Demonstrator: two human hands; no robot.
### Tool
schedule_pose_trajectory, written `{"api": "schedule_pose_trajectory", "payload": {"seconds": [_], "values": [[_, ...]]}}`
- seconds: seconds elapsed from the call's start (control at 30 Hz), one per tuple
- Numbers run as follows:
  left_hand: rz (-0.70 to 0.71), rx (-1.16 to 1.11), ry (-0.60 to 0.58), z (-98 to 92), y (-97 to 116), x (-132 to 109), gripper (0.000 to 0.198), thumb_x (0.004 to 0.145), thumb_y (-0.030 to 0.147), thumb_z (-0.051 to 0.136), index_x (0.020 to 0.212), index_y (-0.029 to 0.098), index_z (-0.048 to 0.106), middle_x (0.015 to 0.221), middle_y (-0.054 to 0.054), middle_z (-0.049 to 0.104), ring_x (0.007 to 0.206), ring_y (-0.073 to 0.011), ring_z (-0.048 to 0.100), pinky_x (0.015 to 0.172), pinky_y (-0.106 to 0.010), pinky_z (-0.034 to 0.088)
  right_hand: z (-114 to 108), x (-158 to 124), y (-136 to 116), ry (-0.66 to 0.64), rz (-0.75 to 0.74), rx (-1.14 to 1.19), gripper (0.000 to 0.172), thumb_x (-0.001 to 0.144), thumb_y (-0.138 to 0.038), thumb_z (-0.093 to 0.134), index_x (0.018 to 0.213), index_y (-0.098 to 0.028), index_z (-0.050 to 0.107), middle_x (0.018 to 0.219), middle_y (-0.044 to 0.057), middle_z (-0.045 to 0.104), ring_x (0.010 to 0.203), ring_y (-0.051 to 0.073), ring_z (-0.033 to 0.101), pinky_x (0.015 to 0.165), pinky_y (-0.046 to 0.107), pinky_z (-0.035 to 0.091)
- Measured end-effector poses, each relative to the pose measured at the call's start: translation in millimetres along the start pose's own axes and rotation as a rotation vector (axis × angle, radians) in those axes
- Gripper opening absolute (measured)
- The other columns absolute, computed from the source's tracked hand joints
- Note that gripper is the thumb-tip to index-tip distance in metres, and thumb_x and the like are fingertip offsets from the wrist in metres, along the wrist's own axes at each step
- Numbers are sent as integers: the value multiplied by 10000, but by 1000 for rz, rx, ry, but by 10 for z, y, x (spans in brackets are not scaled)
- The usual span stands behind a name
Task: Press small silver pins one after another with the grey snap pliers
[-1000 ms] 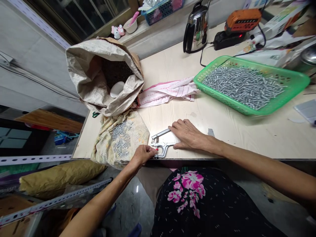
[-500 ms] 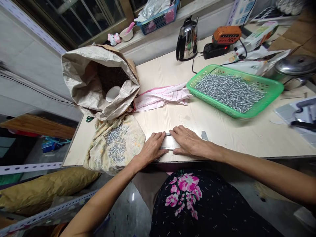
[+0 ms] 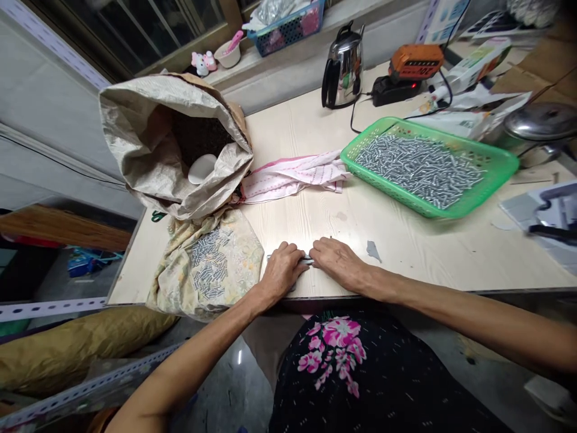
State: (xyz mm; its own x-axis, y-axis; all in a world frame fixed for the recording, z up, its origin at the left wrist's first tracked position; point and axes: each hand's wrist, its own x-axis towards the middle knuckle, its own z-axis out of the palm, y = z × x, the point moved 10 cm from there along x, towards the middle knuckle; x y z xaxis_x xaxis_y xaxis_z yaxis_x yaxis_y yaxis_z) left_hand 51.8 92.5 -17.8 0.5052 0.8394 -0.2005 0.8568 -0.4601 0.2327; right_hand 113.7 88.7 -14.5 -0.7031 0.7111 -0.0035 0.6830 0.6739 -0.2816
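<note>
Near the front edge of the table, my left hand and my right hand are close together, fingers curled. Both grip narrow grey strips that lie side by side; their kind is not clear. Most of their length is hidden under the fingers, and a short end pokes out left of my left hand. To the left, a patterned cloth bears many small silvery metal pieces, like short pins or screws. A small grey scrap lies right of my right hand.
A green basket full of similar metal pieces stands at the right. Behind the cloth is a big open paper sack with a white scoop-like item. A pink-white towel, a kettle and a charging orange battery are further back.
My fingers have drawn the two grey strips, which were apart with a gap between them, together into one narrow bundle. The view has shifted slightly.
</note>
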Motion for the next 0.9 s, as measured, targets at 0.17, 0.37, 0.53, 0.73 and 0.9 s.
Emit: {"api": "schedule_pose_trajectory", "payload": {"seconds": [0.17,0.37,0.53,0.73,0.9], "values": [[-40,15,171,-73,0,-136,439,854,292,656,1245,146,521,1214,-130,586,1114,-271,526,935,-420,491,-164,30,166,67,-84,68,259,890,-347,627,1043,-139,606,1020,106,605,917,230,512,770,317,378],[44,-6,297,145,457,-433,528,935,299,530,1412,136,374,1496,-174,395,1437,-311,270,1137,-534,321,-161,215,501,86,6,-45,143,928,-260,554,966,-155,645,979,99,627,921,230,513,769,329,336],[102,-153,237,314,653,-504,625,935,450,502,1452,149,318,1495,-177,401,1452,-311,234,1149,-579,275,-185,422,582,89,-83,-64,155,937,-253,537,881,-162,649,926,82,637,896,215,510,775,330,323],[121,-256,261,288,624,-511,692,913,490,522,1465,138,296,1480,-205,408,1447,-330,245,1147,-602,251,-357,523,-13,85,-199,-112,125,892,-244,598,979,-203,678,979,87,624,927,231,476,755,345,302],[47,-298,219,462,554,-517,620,897,536,516,1312,76,499,1281,-238,581,1258,-374,509,1056,-550,409,-74,441,-1041,-40,-621,-93,75,855,-231,646,791,-228,684,963,56,597,959,229,438,731,350,296]]}}
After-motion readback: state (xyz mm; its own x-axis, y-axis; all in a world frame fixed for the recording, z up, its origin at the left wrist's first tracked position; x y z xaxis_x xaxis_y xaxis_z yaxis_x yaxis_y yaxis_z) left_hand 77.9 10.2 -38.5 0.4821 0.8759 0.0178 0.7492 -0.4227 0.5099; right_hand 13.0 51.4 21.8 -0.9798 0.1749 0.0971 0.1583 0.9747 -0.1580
